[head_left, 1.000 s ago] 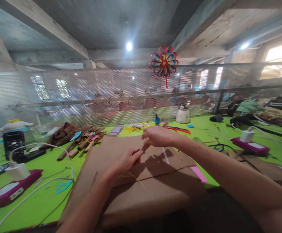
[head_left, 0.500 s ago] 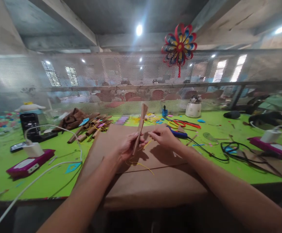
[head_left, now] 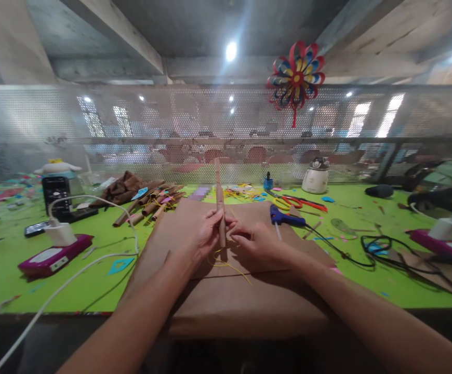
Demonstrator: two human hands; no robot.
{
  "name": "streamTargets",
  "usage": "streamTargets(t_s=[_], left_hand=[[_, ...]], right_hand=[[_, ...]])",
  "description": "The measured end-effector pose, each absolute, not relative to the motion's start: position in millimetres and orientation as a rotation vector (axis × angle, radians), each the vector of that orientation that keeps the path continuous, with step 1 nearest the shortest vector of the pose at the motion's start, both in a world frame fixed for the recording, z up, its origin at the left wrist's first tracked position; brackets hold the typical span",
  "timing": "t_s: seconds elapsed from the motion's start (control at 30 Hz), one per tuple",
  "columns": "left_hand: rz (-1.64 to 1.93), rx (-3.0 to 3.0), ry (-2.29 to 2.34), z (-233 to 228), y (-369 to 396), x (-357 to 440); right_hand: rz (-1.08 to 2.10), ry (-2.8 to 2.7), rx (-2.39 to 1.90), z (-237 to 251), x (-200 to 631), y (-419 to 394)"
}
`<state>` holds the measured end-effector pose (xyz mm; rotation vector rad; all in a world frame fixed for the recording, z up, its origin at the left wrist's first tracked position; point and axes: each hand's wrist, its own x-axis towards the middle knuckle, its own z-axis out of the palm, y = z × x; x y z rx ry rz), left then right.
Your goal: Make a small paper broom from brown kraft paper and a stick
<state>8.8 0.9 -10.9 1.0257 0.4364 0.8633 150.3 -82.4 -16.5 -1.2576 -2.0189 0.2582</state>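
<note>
A craft workshop: glue gun (head_left: 282,218), scissors (head_left: 298,201), paper scraps on green table (head_left: 74,280)

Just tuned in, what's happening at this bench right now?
A person holds a rolled brown paper stick upright in the left hand, above a sheet of brown paper on the green table. The right hand is at the stick's lower end, by a thin yellow strand trailing onto the paper. A blue glue gun lies just right; a pile of similar sticks lies back left.
</note>
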Motion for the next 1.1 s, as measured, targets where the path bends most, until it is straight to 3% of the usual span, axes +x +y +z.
streamTargets(t_s=[0.27, 0.57, 0.73, 0.87, 1.1], left_hand=[[0.949, 0.977, 0.481, -14.1, 3.6, 8.6], [0.960, 0.817, 0.598, -1.7, -5.4, 9.4], [0.893, 0.848, 0.608, -3.4, -0.4, 5.7], [0.847, 0.937, 0.570, -4.4, 0.3, 3.5], [0.730, 1.061, 0.483, -10.0, 1.9, 2.4]], right_hand=[[0.174, -2.113, -1.262, -19.6, 139.3, -87.8], [-0.124, -2.296, -1.365, -16.0, 128.7, -102.0], [-0.237, -1.967, -1.500, 0.1, 174.6, -85.9], [-0.297, -1.909, -1.937, 10.9, 234.5, -69.3], [-0.258, -1.909, -2.111, -20.5, 278.9, -59.8]])
